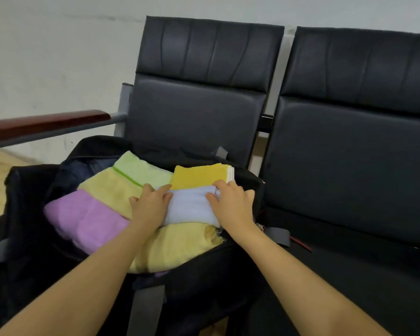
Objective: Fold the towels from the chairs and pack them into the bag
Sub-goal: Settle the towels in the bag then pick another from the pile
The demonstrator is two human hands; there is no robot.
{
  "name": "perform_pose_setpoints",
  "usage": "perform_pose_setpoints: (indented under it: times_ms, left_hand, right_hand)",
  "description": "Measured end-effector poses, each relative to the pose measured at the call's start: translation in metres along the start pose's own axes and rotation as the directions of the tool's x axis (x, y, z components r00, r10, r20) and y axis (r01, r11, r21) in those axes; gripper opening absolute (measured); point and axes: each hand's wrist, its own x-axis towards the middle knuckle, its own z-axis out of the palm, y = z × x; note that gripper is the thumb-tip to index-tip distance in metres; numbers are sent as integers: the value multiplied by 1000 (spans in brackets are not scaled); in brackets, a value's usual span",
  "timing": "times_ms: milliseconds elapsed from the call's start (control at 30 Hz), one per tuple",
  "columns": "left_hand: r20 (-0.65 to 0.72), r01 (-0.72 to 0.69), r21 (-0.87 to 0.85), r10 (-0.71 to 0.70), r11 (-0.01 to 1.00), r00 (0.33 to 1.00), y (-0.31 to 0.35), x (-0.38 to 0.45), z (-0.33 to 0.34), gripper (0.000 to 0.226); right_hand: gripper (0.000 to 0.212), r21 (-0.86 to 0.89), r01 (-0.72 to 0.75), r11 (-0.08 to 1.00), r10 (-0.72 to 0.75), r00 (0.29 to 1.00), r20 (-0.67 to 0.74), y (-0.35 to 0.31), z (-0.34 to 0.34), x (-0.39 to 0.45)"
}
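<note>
I am counting five folded towels in one black bag [228, 263]: one purple towel [83, 219], one pale yellow towel [180, 246], one light green towel [141, 169], one mustard yellow towel [199, 175] and one white towel [192, 207]. I am seeing two black chairs, the left chair [199, 93] and the right chair [349, 141], and one wooden armrest [46, 122]. I am using two hands, my left hand [148, 204] and my right hand [233, 202].

The bag [204, 282] is black with grey straps [144, 309]. In it lie a purple towel [87, 221], a pale yellow towel [177, 248], a light green towel [141, 168] with 1 brighter green stripe, a mustard yellow towel [199, 175] and a white towel [192, 207]. The 2 chairs [349, 141] are black; the armrest [46, 122] is reddish-brown.
</note>
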Motion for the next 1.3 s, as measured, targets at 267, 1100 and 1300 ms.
perform_pose_setpoints:
  times_ms: [267,1100,1300]
  left_hand:
    - [-463,-449,31,411,893,785,10,-11,-5,25]
    - [211,-255,50,239,966,948,24,-16,-11,57]
    - [20,-355,10,354,935,935,67,-35,-45,69]
  right_hand:
    - [34,57,418,907,-412,907,-86,-1,5,5]
    - [50,30,85,996,-90,893,441,31,6,-2]
    - [44,85,120,989,-137,963,232,43,-39,-23]
